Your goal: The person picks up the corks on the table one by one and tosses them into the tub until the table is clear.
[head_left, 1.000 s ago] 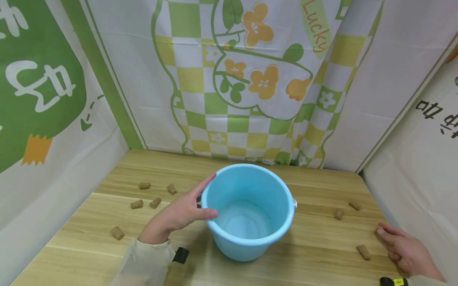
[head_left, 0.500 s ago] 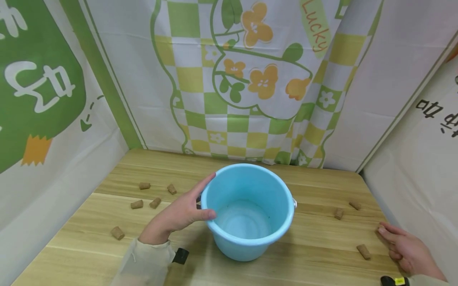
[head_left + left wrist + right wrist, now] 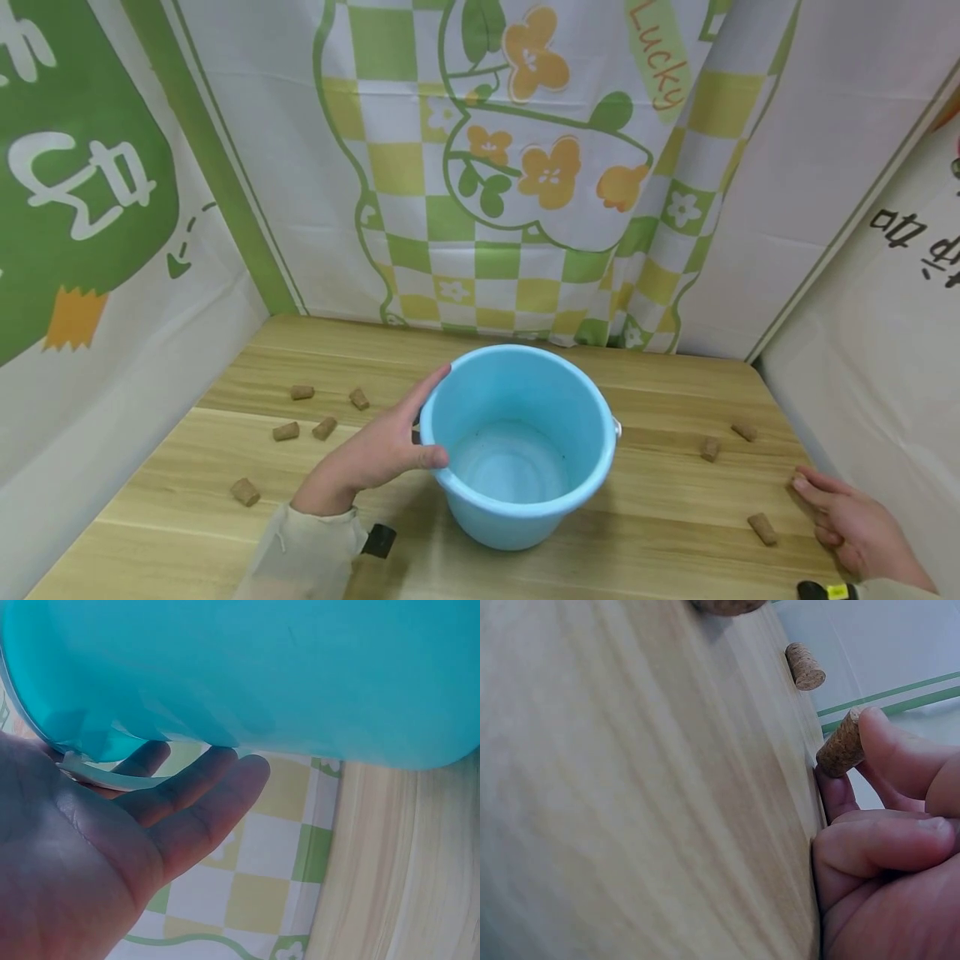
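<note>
A light blue bucket [image 3: 510, 521] stands upright near the middle of the table. My left hand [image 3: 378, 446] holds its left side, the thumb over the rim and the other fingers along the outside. In the left wrist view, those fingers [image 3: 206, 825] lie against or close to the bucket wall [image 3: 315, 682], by the pale handle [image 3: 112, 778]. At the table's right edge, my right hand [image 3: 862, 525] pinches a cork [image 3: 841, 744] between thumb and a finger, as the right wrist view shows; the hand mostly hides it from the head view.
Loose corks lie right of the bucket, among them a near cork [image 3: 762, 528] and a farther cork [image 3: 709, 448]. Several more, including a cork [image 3: 245, 492], are scattered on the left. Printed cloth [image 3: 517, 275] hangs behind the wooden table [image 3: 660, 550], with cloth walls at both sides.
My left thumb has drawn back very slightly over the bucket's rim. The bucket, the corks and my right hand stay in place.
</note>
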Tool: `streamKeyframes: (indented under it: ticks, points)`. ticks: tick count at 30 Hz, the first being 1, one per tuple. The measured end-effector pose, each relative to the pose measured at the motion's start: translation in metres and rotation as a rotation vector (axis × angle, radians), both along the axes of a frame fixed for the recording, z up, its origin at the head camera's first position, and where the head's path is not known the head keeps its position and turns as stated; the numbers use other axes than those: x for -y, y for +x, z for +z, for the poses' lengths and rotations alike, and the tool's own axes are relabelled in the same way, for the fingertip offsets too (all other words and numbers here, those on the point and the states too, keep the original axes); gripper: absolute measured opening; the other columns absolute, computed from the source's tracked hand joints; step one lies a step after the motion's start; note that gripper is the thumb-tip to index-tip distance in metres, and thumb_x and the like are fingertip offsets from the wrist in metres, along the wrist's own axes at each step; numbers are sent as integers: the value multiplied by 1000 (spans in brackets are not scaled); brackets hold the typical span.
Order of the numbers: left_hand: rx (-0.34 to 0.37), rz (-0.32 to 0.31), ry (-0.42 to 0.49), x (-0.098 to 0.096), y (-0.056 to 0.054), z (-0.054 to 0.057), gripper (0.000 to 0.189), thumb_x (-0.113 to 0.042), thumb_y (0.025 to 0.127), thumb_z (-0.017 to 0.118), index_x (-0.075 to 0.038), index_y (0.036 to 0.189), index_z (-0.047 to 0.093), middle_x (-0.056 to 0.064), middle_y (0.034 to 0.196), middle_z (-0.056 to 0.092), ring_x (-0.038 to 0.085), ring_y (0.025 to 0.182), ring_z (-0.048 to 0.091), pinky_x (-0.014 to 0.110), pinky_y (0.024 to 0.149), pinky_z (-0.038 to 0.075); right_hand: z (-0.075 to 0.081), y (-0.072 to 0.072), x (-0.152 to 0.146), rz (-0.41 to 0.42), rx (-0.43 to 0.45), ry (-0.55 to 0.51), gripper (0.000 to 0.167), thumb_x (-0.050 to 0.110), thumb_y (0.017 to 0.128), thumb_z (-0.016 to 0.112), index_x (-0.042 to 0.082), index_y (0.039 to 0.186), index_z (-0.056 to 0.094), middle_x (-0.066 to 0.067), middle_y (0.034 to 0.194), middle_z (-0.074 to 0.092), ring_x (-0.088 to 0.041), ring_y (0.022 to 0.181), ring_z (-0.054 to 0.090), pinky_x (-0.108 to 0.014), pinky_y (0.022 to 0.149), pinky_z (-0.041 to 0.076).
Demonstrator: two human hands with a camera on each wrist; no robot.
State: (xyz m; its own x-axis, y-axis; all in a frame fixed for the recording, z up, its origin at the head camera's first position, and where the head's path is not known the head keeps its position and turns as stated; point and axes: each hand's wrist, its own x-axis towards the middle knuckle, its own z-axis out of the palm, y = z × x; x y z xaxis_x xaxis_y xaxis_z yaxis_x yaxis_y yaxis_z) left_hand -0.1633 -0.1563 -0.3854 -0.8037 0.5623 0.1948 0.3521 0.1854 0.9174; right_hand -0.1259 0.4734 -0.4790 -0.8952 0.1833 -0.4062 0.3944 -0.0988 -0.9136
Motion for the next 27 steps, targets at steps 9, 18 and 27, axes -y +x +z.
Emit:
streamKeyframes:
  ticks: [9,18,27]
  points:
    - [71,25,-31,-1,0,2,105,-32,85,80,-30,161,8,15,153,33,39,125,49,46,93,47,-1,0,-1,18,-16,3,17,27,93,73,44,91,74,18,97,71,-5,47,41,-25,42,40]
    - [75,29,-32,-1,0,2,105,-32,84,81,-31,161,9,13,154,32,38,125,49,48,93,46,-1,0,0,-11,3,18,16,29,92,74,45,88,74,20,94,70,-5,48,41,-25,43,40]
    - [79,11,-21,-1,0,2,105,-34,84,80,-29,161,8,16,154,32,38,125,49,46,93,47,-1,-2,-9,23,-36,-176,16,24,98,66,34,90,76,17,97,68,-3,50,40,-22,44,40]
